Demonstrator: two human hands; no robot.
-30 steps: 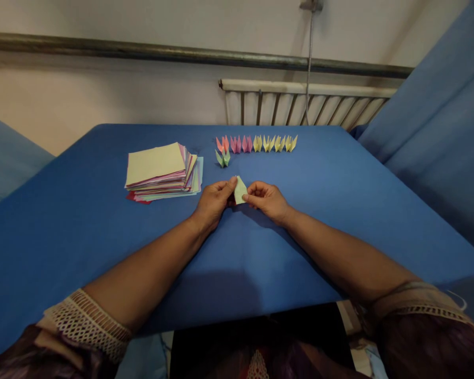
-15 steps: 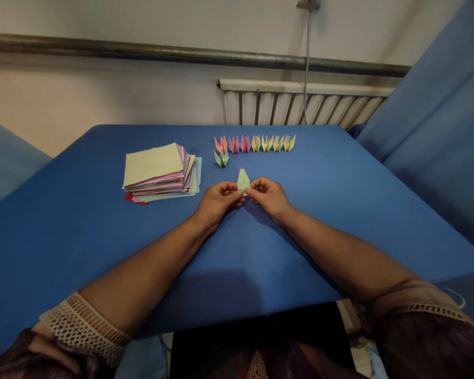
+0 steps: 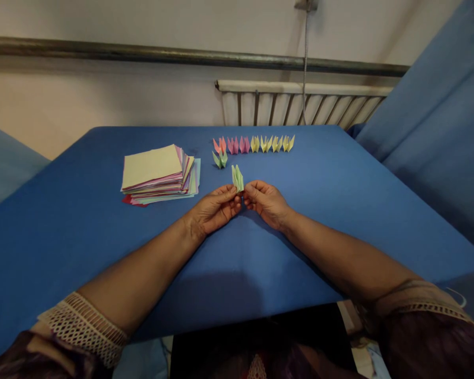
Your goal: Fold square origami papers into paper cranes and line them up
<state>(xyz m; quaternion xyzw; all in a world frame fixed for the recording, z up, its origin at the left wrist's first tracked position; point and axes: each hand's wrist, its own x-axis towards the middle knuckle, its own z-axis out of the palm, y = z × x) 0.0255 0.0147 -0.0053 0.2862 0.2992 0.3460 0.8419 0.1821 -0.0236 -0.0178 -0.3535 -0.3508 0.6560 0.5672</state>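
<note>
A pale green folded paper crane [image 3: 237, 178] stands upright between my hands, its pointed ends up and its layers slightly apart. My left hand [image 3: 220, 206] pinches its lower left part between thumb and fingers. At its lower right corner, my right hand [image 3: 266, 201] has thumb and forefinger closed on the edge. Just beyond, a green paper crane [image 3: 220, 159] rests on the blue-covered table [image 3: 319, 210]. Behind that runs a row of finished cranes: an orange one [image 3: 220, 145], pink ones [image 3: 233, 145] and several yellow ones [image 3: 266, 143].
To the left lies a thick stack of coloured paper [image 3: 152, 168], with a red sheet [image 3: 130, 200] poking out below. A radiator [image 3: 292, 102] and a metal rail [image 3: 150, 52] run along the wall. Blue curtain [image 3: 430, 116] hangs at the right.
The green paper has turned from its broad face to a narrower side and shifted slightly left. My left palm has rolled more upward. Both hands keep hold of it.
</note>
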